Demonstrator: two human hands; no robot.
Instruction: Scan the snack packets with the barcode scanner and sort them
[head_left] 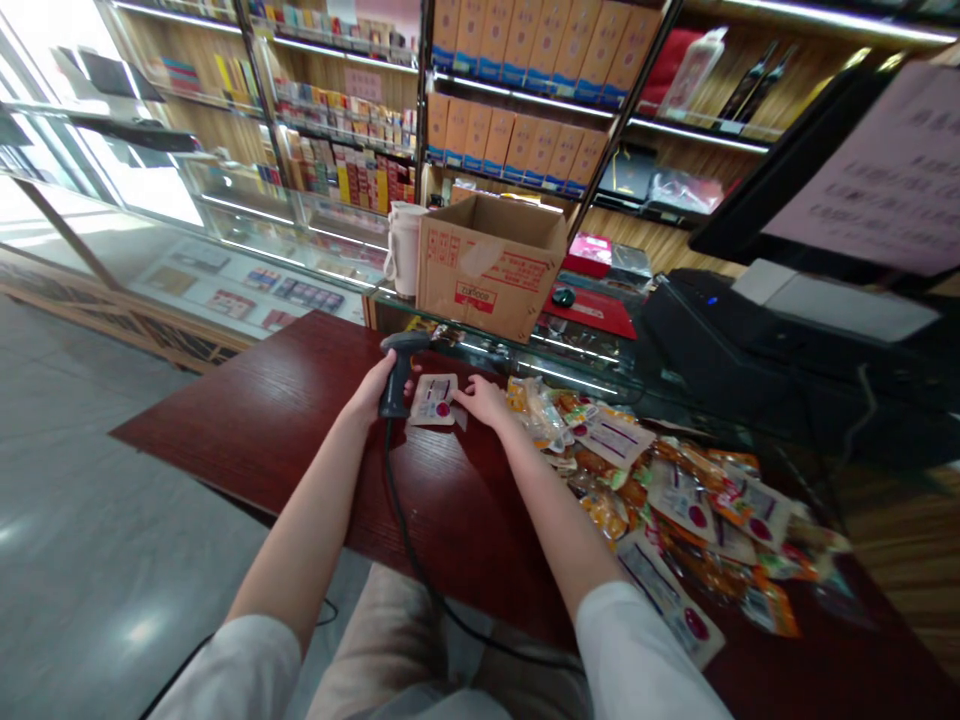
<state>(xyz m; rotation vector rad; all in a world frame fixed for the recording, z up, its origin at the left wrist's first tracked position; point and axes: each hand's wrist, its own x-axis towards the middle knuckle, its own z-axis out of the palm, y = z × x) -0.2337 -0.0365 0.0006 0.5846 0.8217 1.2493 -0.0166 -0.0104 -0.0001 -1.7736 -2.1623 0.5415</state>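
Observation:
My left hand [373, 388] is wrapped round the grip of a dark grey handheld barcode scanner [397, 375], its head tilted up over the table and its black cable trailing down toward my lap. Just right of the scanner, a pale flat food packet [433, 402] with purple print and a dark red round mark lies on the table. My right hand [484, 400] is at the right edge of this packet, fingers apart, a fingertip touching or nearly touching it. Beside that hand spreads a pile of packaged snacks [607, 440], with similar pale packets and clear and orange wrappers.
The dark red wooden table [247, 400] spans the front. Behind it stand an open cardboard box [480, 275] and a white cup-like container [406, 250] on a glass counter. At right are a black machine [750, 340] and a screen with a pink paper [877, 180]. Stocked shelves line the back.

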